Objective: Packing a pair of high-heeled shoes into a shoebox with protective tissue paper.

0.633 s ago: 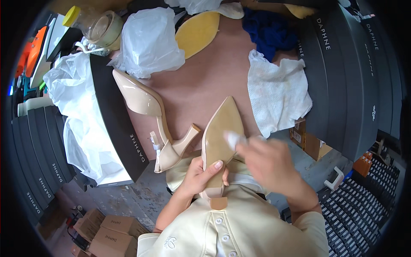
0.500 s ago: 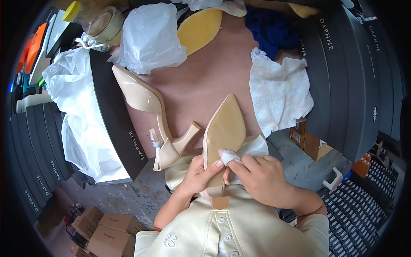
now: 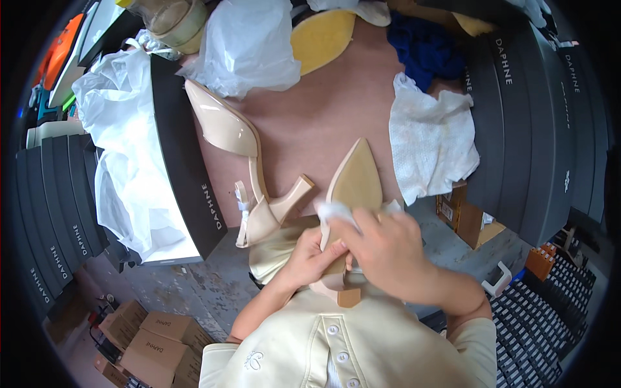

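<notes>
Visibly, the left hand [image 3: 309,260] clasps a beige shoe [image 3: 359,173], the right hand [image 3: 393,251], fingers [image 3: 349,231] blurred, grasps white cloth [image 3: 335,211], and pale lettering [image 3: 211,207] marks a black box [image 3: 178,129].

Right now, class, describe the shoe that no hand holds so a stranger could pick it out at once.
Find the open black box on the left, filled with white wrapping. Just right of it on the pinkish tabletop, a glossy beige heeled shoe lies on its side, toe away from the person. Unlike the shoe in the left hand, turned underside up, it shows its shiny upper.
</notes>
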### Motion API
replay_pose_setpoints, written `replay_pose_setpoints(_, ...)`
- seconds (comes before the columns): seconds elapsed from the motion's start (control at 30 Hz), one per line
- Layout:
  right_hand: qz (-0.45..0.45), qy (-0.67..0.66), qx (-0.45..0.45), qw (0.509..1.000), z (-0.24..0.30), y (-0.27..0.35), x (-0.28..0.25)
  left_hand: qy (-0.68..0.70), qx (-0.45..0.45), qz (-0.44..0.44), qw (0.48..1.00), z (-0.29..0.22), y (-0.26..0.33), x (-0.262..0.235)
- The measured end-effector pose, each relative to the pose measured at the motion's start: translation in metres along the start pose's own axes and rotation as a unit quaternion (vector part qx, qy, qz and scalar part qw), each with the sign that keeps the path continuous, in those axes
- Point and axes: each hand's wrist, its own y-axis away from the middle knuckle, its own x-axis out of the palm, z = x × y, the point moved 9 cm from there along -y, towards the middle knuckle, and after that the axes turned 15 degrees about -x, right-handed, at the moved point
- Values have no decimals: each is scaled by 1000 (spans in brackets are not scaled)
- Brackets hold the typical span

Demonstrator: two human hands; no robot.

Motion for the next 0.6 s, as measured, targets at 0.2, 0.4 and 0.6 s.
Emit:
replay_pose_setpoints(0.2,1,-43,25,999,2,13,7,54,-27,9,998,3,-3,-5)
replay_pose_setpoints(0.4,-1,-20,37,999,0,13,3,37,-36,6,999,2,-4,-4)
replay_pose_setpoints(0.6,47,-49,67,995,-3,14,4,12,-44,3,999,5,-5,-4)
